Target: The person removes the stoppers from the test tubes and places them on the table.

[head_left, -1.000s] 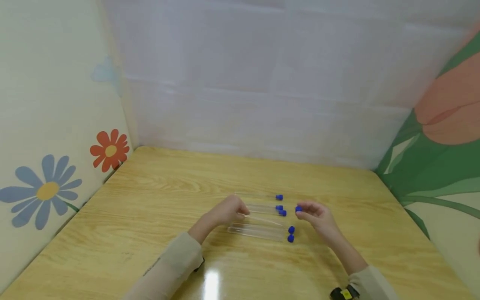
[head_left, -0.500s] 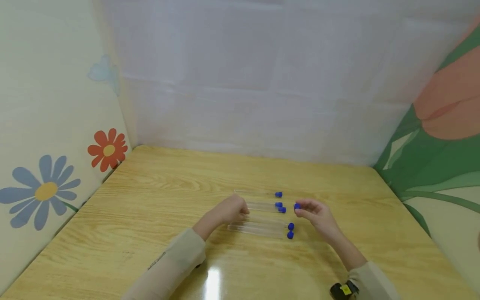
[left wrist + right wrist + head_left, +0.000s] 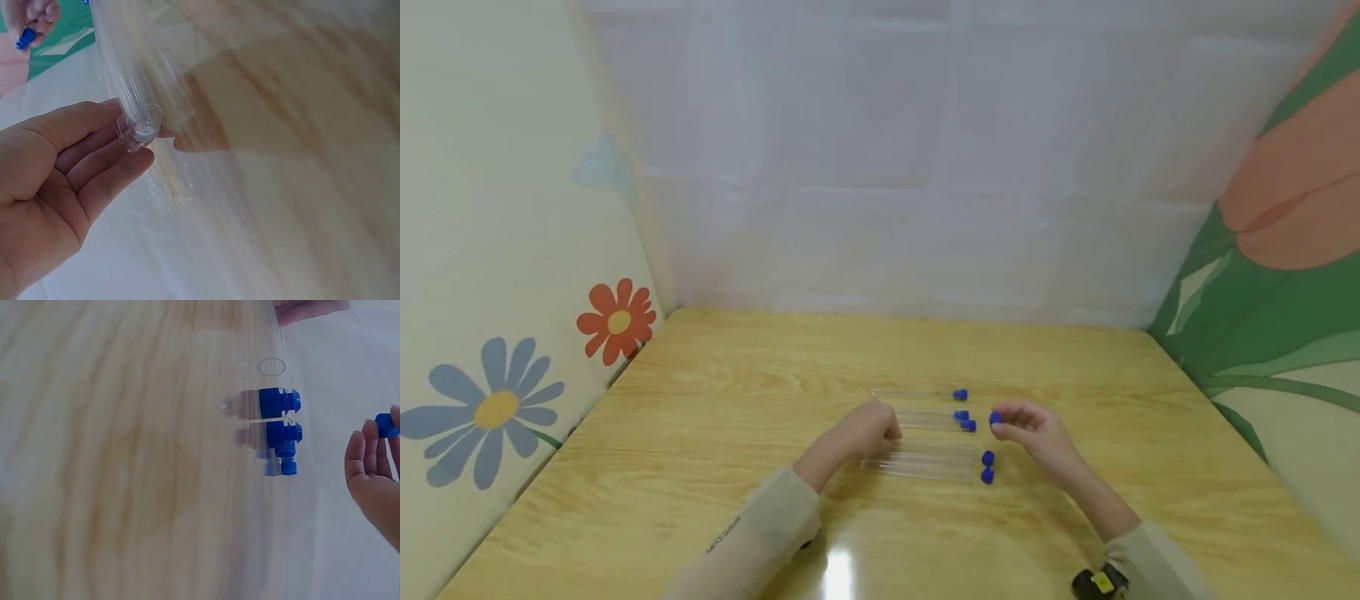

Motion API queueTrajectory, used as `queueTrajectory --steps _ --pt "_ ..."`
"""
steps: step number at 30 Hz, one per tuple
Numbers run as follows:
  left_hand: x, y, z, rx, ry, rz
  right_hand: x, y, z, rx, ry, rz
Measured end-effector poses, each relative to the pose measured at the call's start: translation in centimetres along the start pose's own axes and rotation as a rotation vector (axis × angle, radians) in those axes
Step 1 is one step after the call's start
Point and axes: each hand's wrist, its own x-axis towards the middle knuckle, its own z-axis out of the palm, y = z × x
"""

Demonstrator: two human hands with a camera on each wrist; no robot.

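Note:
My left hand point(image 3: 865, 429) pinches the rounded closed end of a clear test tube point(image 3: 144, 122) between thumb and fingers, as the left wrist view shows. Other open tubes point(image 3: 917, 472) lie close beside it on the table, mouths to the right. My right hand point(image 3: 1037, 437) holds a blue cap point(image 3: 996, 418) with its fingertips, a little right of the tubes and apart from them. Two loose blue caps, one behind point(image 3: 988, 458) and one in front point(image 3: 987, 476), stand by the tube mouths. In the head view, my left fingertips are partly hidden.
Behind the left hand lie capped tubes: one farthest back with its blue cap point(image 3: 960, 395), and a pair with caps point(image 3: 967, 426) side by side. The wooden table point(image 3: 700, 392) meets a white sheet point(image 3: 887, 242) at the back and flower-patterned panels at both sides.
The tube in my left hand was slanted a second ago and now looks more level. The left hand has shifted slightly right. My right hand keeps the cap in nearly the same place.

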Motion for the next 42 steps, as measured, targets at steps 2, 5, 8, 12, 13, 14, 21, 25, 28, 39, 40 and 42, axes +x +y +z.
queueTrajectory --steps 2,5,8,12,13,14,21,25,28,39,40,42 --pt "0.2 0.1 0.2 0.033 0.012 0.0 0.0 0.0 -0.1 -0.014 -0.004 -0.002" --pt "0.4 0.4 0.3 0.076 0.016 -0.006 0.0 -0.2 -0.2 -0.027 -0.014 -0.011" --pt "0.5 0.7 0.5 0.106 0.017 -0.007 0.0 -0.4 -0.4 -0.049 -0.021 -0.001" --pt "0.4 1.1 0.8 0.107 0.022 -0.018 0.2 -0.6 -0.7 -0.078 -0.039 0.008" --pt "0.4 1.1 0.8 0.105 0.024 -0.02 0.3 -0.6 -0.7 -0.085 -0.042 0.012" --pt "0.3 1.1 0.8 0.104 0.03 -0.021 0.4 -0.7 -0.7 -0.086 -0.049 0.013" --pt "-0.1 0.9 0.3 0.154 0.05 -0.011 1.1 -1.0 -0.3 -0.098 -0.059 0.034" --pt "-0.3 0.6 0.2 0.163 0.049 0.014 1.0 -0.9 -0.1 -0.072 -0.06 0.016" --pt "-0.3 0.4 0.2 0.158 0.04 0.033 0.7 -0.7 0.0 -0.06 -0.058 0.008" --pt "-0.3 0.3 -0.3 0.001 0.014 0.019 0.1 -0.6 0.0 -0.022 -0.029 0.014" --pt "-0.4 0.4 -0.4 -0.012 0.012 0.014 0.0 -0.6 0.0 -0.015 -0.03 0.013" --pt "-0.4 0.4 -0.6 -0.02 0.025 0.014 0.0 -0.4 -0.1 -0.007 -0.035 0.007"
